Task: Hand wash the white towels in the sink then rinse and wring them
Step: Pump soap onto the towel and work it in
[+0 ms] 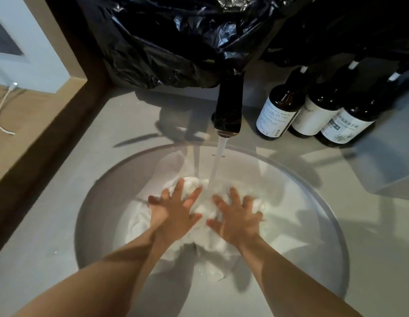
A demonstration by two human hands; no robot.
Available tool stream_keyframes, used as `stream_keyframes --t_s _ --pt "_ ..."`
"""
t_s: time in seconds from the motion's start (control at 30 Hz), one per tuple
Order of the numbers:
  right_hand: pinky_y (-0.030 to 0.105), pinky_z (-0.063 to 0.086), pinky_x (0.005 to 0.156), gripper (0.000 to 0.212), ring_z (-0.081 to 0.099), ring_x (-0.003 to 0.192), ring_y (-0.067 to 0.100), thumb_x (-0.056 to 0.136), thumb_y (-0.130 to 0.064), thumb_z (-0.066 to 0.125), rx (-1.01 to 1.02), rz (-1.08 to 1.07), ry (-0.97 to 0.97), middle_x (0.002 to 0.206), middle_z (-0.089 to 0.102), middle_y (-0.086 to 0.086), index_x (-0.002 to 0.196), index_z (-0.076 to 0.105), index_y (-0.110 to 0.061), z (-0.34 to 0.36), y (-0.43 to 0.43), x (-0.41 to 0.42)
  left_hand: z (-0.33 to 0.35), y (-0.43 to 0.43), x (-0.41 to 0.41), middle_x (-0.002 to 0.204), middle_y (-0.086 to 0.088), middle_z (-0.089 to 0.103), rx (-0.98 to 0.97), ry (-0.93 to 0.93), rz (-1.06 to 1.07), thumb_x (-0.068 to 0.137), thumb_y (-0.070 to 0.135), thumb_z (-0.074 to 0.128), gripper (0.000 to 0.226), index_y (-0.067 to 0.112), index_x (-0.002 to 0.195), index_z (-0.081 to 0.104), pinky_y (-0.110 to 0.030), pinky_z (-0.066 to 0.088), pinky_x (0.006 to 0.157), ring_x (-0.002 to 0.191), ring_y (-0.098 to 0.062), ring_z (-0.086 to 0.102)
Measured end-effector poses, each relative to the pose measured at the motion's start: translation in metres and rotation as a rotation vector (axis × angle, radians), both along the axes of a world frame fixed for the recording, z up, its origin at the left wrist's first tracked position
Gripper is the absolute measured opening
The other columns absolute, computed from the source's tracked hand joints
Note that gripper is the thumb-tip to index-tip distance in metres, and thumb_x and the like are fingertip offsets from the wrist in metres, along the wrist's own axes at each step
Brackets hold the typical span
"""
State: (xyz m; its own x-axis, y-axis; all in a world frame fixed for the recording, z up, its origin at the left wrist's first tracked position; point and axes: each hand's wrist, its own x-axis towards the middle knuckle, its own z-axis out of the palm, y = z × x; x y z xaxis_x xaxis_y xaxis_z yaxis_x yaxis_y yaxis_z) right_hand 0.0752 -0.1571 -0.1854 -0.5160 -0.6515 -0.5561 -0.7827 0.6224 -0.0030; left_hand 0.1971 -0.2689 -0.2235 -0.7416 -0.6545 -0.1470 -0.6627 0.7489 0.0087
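Status: we judge wash/rinse in progress. The water stream (218,161) from the faucet (227,106) falls between our hands onto the white towels (139,223), which are bunched in the sink (290,191) under both palms. Left hand (173,216) and right hand (235,218) are spread wide with straight fingers, pressing the cloth and gripping nothing. No suds discernible. Wringing not yet done. Beyond the right hand, three brown bottles (313,115) stand on the bench (50,225); contents unseen.
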Motion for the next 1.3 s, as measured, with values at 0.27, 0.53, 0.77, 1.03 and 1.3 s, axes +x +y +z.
stream_keyframes --t_s 0.27,0.53,0.77,1.03,1.3 --pt "0.036 0.040 0.079 0.039 0.060 0.098 0.026 0.100 -0.046 0.027 -0.402 -0.215 0.005 0.093 0.065 0.001 0.093 0.058 -0.022 0.018 -0.007 0.003 0.024 0.000 -0.009 0.120 0.001 0.045 0.403 0.247 0.307 0.094 0.041 0.050 0.022 0.037 0.115 0.056 -0.034 0.041 0.092 0.110 -0.018 0.051" --pt "0.053 0.001 0.113 0.030 0.033 0.131 0.015 0.094 -0.054 0.034 -0.388 -0.226 0.062 0.108 0.057 -0.009 0.104 0.058 -0.037 0.067 0.021 -0.010 0.072 -0.012 -0.002 0.099 -0.004 0.059 0.665 0.571 0.327 0.085 0.036 0.065 0.018 0.018 0.083 0.069 -0.025 0.045 0.076 0.091 -0.021 0.057" --pt "0.072 0.004 0.104 0.071 -0.012 0.144 0.043 0.085 -0.077 0.013 -0.052 0.031 0.020 0.158 -0.023 0.001 0.146 -0.010 -0.048 -0.007 -0.004 0.006 0.009 0.011 -0.005 0.152 -0.004 0.023 0.283 0.030 0.096 0.082 0.049 0.031 0.059 0.043 0.141 0.027 -0.062 0.042 0.085 0.124 -0.037 0.038" --pt "0.044 0.029 0.098 0.044 0.035 0.129 0.026 0.094 -0.045 0.027 -0.168 0.053 0.128 0.139 0.036 0.004 0.137 0.032 -0.033 -0.026 -0.029 -0.002 -0.005 0.004 -0.020 0.134 0.003 0.023 0.094 -0.002 0.128 0.095 0.037 0.035 0.039 0.042 0.133 0.026 -0.039 0.026 0.098 0.121 -0.019 0.031" --pt "0.038 0.047 0.079 0.069 0.065 0.096 0.031 0.091 -0.062 0.011 -0.395 0.033 -0.065 0.104 0.069 0.009 0.129 0.051 -0.020 0.000 -0.011 -0.008 0.010 -0.001 -0.012 0.100 0.009 0.049 0.272 0.423 0.204 0.082 0.069 0.033 0.051 0.035 0.107 0.061 -0.030 0.042 0.082 0.090 -0.012 0.057"
